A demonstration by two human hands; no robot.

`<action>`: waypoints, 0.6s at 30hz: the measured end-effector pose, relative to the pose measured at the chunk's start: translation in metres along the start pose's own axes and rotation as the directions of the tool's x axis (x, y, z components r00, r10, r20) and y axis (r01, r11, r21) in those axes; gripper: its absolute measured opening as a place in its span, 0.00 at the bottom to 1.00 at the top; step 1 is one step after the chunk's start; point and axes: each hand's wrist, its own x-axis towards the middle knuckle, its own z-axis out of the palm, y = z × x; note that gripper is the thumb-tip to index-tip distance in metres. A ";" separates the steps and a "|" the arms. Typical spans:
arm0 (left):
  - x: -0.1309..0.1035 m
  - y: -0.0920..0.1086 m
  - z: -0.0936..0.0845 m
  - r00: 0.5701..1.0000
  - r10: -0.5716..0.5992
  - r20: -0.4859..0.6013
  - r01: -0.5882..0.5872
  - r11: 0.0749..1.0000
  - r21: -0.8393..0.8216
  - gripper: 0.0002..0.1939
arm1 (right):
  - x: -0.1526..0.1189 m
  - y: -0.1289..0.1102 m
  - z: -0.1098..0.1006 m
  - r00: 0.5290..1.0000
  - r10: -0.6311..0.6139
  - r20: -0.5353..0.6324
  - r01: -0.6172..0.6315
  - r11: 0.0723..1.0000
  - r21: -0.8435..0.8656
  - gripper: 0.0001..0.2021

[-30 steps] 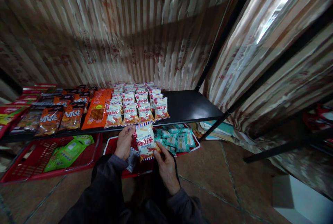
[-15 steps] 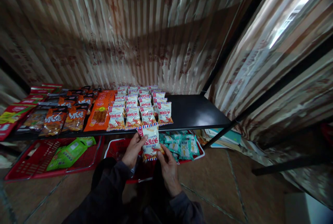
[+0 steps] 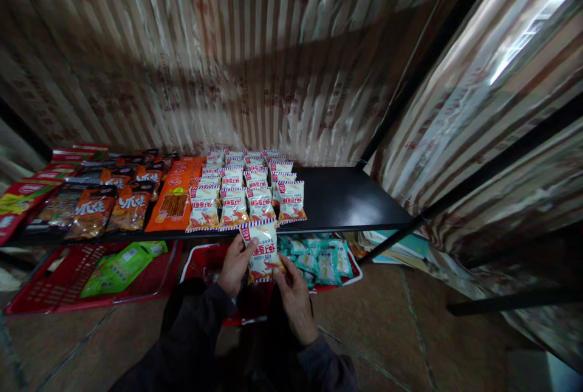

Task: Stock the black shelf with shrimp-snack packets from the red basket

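A white snack bag (image 3: 263, 250) with red lettering and a striped top edge is held upright between both hands, in front of the shelf's front edge. My left hand (image 3: 235, 264) grips its left side, thumb on the front. At its lower right side, my right hand (image 3: 294, 298) pinches it with thumb and fingers. Behind the held bag, several rows of matching white bags (image 3: 234, 205) stand on the black shelf (image 3: 350, 200). An orange packet (image 3: 172, 200) lies just left of those rows.
Dark snack bags (image 3: 93, 209) and red packets (image 3: 22, 200) fill the shelf's left part. Below are a red basket (image 3: 59, 282) with green packets (image 3: 122, 267) and another basket (image 3: 194, 255) with teal packets (image 3: 325, 261). A black post (image 3: 396, 237) stands right; papers (image 3: 405, 245) lie behind it.
The view has shifted slightly, so the shelf's right end appears farther right. Both hands still hold the same white bag, in nearly the same place.
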 end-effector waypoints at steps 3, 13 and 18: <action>0.004 0.001 0.002 1.000 0.001 0.001 -0.001 1.000 0.001 0.23 | 0.004 -0.002 0.001 1.000 0.028 0.009 -0.028 0.999 0.022 0.25; 0.017 0.003 0.000 0.999 0.019 -0.045 -0.022 0.998 -0.054 0.25 | 0.022 0.003 0.013 0.999 0.021 0.037 -0.020 1.000 -0.015 0.24; 0.023 0.009 -0.008 0.999 0.049 -0.016 -0.049 0.998 -0.031 0.25 | 0.026 0.003 0.026 0.999 -0.015 0.034 0.015 1.000 -0.017 0.22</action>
